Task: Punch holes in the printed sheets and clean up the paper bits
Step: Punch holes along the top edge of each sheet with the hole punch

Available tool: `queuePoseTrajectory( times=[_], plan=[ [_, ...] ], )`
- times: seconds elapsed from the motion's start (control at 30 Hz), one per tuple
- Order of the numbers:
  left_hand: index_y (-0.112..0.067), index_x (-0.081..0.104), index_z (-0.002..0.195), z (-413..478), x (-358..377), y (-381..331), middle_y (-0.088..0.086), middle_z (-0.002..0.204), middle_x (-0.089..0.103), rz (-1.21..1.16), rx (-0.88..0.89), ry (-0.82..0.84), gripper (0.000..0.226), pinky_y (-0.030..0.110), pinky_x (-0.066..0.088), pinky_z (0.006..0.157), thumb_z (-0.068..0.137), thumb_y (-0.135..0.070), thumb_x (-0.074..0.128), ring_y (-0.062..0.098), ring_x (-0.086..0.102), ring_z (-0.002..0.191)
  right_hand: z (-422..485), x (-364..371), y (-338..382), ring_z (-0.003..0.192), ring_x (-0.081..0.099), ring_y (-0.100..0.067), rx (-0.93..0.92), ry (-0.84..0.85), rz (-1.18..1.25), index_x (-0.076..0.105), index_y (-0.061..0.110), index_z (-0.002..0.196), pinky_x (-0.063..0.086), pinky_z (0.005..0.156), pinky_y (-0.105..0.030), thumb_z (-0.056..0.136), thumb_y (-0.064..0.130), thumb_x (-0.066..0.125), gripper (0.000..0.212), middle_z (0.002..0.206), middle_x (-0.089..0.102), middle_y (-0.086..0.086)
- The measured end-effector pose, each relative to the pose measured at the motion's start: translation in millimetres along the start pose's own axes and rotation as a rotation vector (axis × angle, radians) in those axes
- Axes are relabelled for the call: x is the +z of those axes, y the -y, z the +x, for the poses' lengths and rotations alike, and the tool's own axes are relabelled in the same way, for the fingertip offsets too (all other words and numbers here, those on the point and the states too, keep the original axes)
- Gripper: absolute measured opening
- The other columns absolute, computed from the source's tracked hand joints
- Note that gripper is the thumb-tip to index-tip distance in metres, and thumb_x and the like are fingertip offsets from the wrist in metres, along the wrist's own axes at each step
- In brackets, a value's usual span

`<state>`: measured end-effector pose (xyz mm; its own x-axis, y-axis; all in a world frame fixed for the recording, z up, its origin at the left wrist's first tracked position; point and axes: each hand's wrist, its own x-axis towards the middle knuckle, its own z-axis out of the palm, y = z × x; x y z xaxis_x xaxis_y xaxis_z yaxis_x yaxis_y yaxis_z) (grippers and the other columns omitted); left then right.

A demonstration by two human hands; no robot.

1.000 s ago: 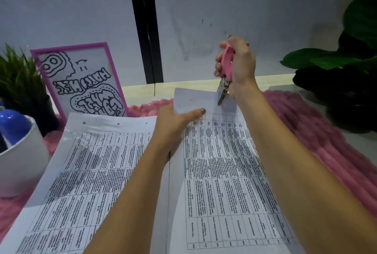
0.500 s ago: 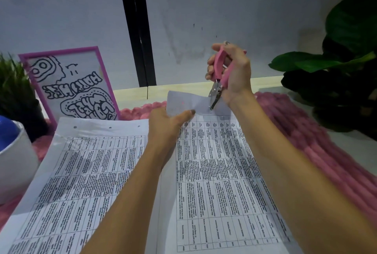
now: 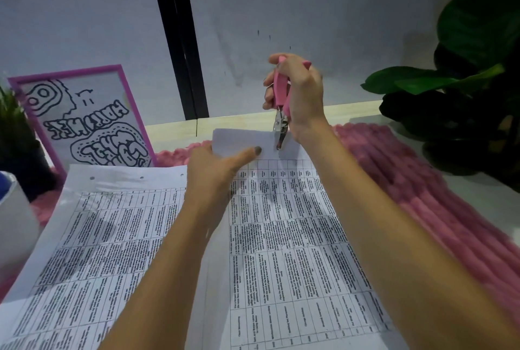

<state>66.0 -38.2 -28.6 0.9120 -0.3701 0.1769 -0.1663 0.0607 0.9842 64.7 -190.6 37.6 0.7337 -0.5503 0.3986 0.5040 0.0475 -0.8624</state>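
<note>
Two printed sheets with tables lie side by side on a pink knitted mat. The left sheet (image 3: 112,237) shows two punched holes along its far edge. My left hand (image 3: 216,175) pinches the far edge of the right sheet (image 3: 292,237) and lifts it a little. My right hand (image 3: 301,96) grips a pink-handled hole punch (image 3: 281,113), held upright with its metal jaws over the sheet's far margin. No paper bits are visible.
A purple-framed drawing (image 3: 84,116) leans against the wall at the left. A white mug (image 3: 14,223) and a small green plant (image 3: 14,124) stand at the far left. A large leafy plant (image 3: 464,82) fills the right side. The pink mat (image 3: 408,180) extends right.
My right hand has spread the punch handles apart and then drawn them in again while keeping the jaws at the right sheet's far edge. The left hand has kept its pinch on the sheet.
</note>
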Motion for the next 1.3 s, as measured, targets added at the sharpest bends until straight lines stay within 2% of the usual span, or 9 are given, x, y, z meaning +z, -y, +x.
queuePoseTrajectory(
  times=[0.13,0.27,0.37,0.57,0.73,0.9,1.0,1.07,1.3],
  plan=[
    [-0.023,0.059,0.094,3.9,5.6,7.2,-0.005,0.087,0.071,0.218,0.072,-0.255,0.053,0.046,0.06,0.073,0.058,-0.051,0.086,0.019,0.07,0.082,-2.8,7.9,-0.8,0.049,0.05,-0.019,-0.033,-0.021,-0.034,0.059,0.004,0.09,0.047,0.046,-0.028,0.074,0.022,0.05,0.025,0.065,0.054,-0.009],
    [-0.029,0.051,0.081,1.9,11.2,6.3,0.0,0.082,0.065,0.338,0.121,-0.337,0.054,0.052,0.057,0.065,0.054,-0.067,0.077,0.022,0.066,0.077,-6.5,14.2,-6.3,0.048,0.05,-0.018,-0.063,-0.072,-0.095,0.06,0.01,0.087,0.046,0.047,-0.027,0.075,0.022,0.049,0.021,0.064,0.055,-0.007],
    [-0.034,0.048,0.066,2.1,13.3,9.6,0.002,0.073,0.067,0.32,0.103,-0.347,0.042,0.055,0.056,0.06,0.055,-0.063,0.076,0.027,0.069,0.071,-8.4,17.3,-10.1,0.048,0.05,-0.018,-0.056,-0.129,-0.089,0.06,0.009,0.085,0.046,0.047,-0.028,0.075,0.022,0.049,0.02,0.063,0.055,-0.008],
    [-0.017,0.047,0.067,-1.4,18.8,4.4,-0.003,0.068,0.064,0.503,0.175,-0.418,0.047,0.043,0.053,0.062,0.074,-0.052,0.078,0.022,0.063,0.068,-5.9,13.9,-4.1,0.046,0.046,-0.019,0.046,-0.048,-0.072,0.054,0.003,0.083,0.038,0.044,-0.025,0.07,0.019,0.05,0.021,0.062,0.051,-0.01],
    [-0.02,0.046,0.067,-2.5,20.1,5.6,-0.005,0.063,0.06,0.579,0.242,-0.44,0.045,0.035,0.045,0.055,0.077,-0.055,0.073,0.021,0.059,0.063,-6.6,12.3,-6.1,0.047,0.048,-0.02,-0.078,-0.044,-0.046,0.058,0.006,0.087,0.043,0.046,-0.027,0.077,0.021,0.049,0.02,0.063,0.053,-0.01],
    [-0.017,0.05,0.072,-6.4,17.9,6.3,-0.003,0.062,0.061,0.76,0.451,-0.457,0.04,0.024,0.024,0.048,0.082,-0.051,0.069,0.02,0.048,0.056,-6.7,15.9,-7.6,0.05,0.049,-0.022,-0.006,-0.165,0.014,0.058,0.003,0.085,0.044,0.047,-0.029,0.075,0.022,0.052,0.023,0.065,0.053,-0.011],
    [-0.018,0.046,0.07,-5.0,21.3,8.2,-0.002,0.057,0.053,0.894,0.558,-0.473,0.038,0.017,0.01,0.048,0.082,-0.037,0.077,0.02,0.037,0.052,-8.6,20.8,-12.5,0.056,0.051,-0.024,-0.104,-0.269,-0.169,0.056,0.012,0.077,0.05,0.05,-0.038,0.076,0.026,0.051,0.015,0.066,0.053,-0.006],
    [-0.021,0.04,0.072,-4.5,21.6,8.6,-0.006,0.059,0.046,0.903,0.525,-0.445,0.041,0.021,0.009,0.048,0.085,-0.043,0.072,0.023,0.038,0.055,-12.2,25.6,-14.7,0.06,0.052,-0.026,-0.181,-0.283,-0.245,0.055,0.018,0.074,0.052,0.055,-0.046,0.077,0.027,0.052,0.011,0.066,0.054,-0.006],
    [-0.021,0.041,0.073,-3.0,18.5,6.3,-0.008,0.06,0.045,0.898,0.518,-0.426,0.044,0.021,0.014,0.047,0.083,-0.058,0.062,0.023,0.041,0.054,-6.6,11.6,-6.3,0.05,0.05,-0.023,0.063,-0.114,-0.051,0.058,0.003,0.078,0.043,0.047,-0.029,0.082,0.019,0.056,0.017,0.064,0.054,-0.012]
  ],
)
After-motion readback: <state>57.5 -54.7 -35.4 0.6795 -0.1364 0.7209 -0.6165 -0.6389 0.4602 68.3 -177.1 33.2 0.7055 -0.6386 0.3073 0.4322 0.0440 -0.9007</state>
